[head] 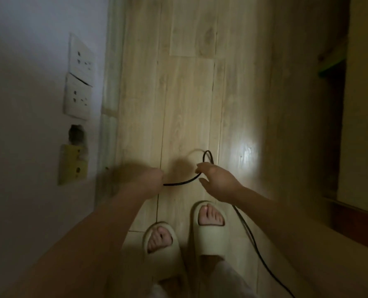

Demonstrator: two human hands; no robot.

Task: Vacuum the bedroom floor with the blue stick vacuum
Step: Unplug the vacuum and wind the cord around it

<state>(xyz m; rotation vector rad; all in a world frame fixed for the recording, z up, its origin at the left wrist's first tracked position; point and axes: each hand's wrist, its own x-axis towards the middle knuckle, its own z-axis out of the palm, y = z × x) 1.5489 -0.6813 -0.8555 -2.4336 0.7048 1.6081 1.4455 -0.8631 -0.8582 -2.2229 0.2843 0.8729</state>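
A black power cord point(182, 182) runs between my two hands above the pale wooden floor point(189, 93). My left hand point(152, 177) is blurred and closed around one end of the cord. My right hand point(216, 179) holds the cord with a small loop rising above its fingers. From there the cord trails down past my right foot toward the bottom right point(256, 250). The blue stick vacuum is not in view.
On the white wall to the left are two white sockets point(80, 76), a rough hole point(76, 134) and a yellowish plate point(72, 164). My feet in cream slippers point(209, 233) stand on the floor. Dark furniture point(333, 104) lines the right side.
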